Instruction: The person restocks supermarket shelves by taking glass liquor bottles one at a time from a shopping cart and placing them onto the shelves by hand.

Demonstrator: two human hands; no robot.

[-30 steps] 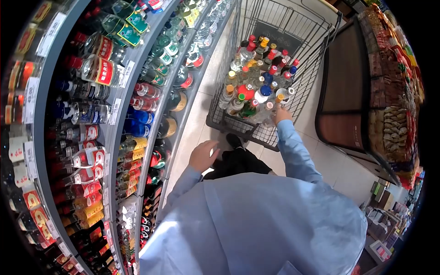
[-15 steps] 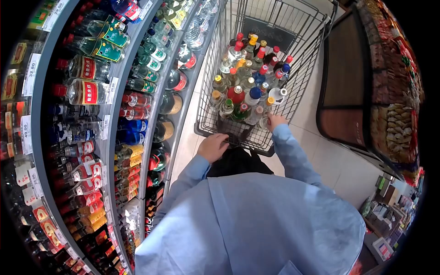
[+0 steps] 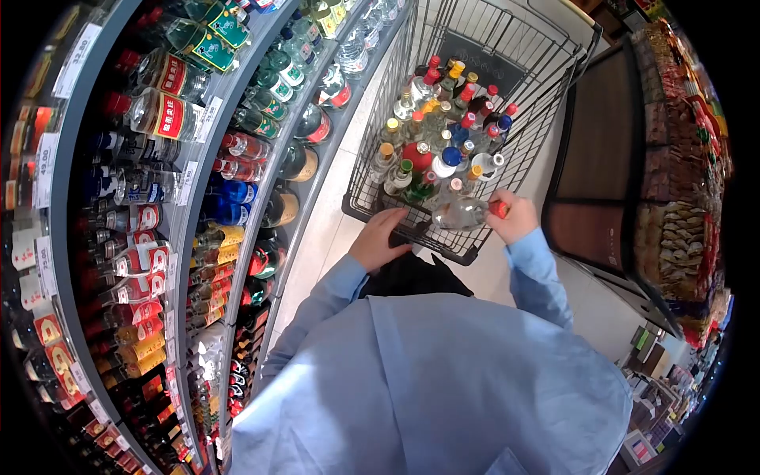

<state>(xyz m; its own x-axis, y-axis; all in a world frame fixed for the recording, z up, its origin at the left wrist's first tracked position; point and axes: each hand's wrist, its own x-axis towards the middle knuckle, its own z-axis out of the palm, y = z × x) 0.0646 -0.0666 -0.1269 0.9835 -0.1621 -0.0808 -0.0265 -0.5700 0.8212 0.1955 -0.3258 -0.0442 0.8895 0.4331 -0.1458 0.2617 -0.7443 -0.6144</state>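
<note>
A clear glass bottle (image 3: 457, 214) with a red cap lies tilted over the near right corner of the shopping cart (image 3: 348, 203). My right hand (image 3: 513, 218) grips it at the capped end. At the cart's near edge, beside the dark handle, is my left hand (image 3: 381, 241), its fingers stretched out and nothing visible in it. Several upright bottles crowd together inside the basket, among them one with a blue cap (image 3: 451, 157), one with a green cap (image 3: 406, 165) and a white-topped one (image 3: 498, 159).
Curved shelves (image 3: 176, 261) packed with bottles run along my left, with price tags (image 3: 45, 170) on their edges. To the right stands a dark-framed display case (image 3: 586, 142) beside racks of packaged goods (image 3: 681, 190). Light floor tiles (image 3: 332, 237) show around the cart.
My right hand has moved right and slightly down, tipping the clear bottle sideways and bringing its red cap into view. My left hand has shifted slightly right, its fingers now more extended.
</note>
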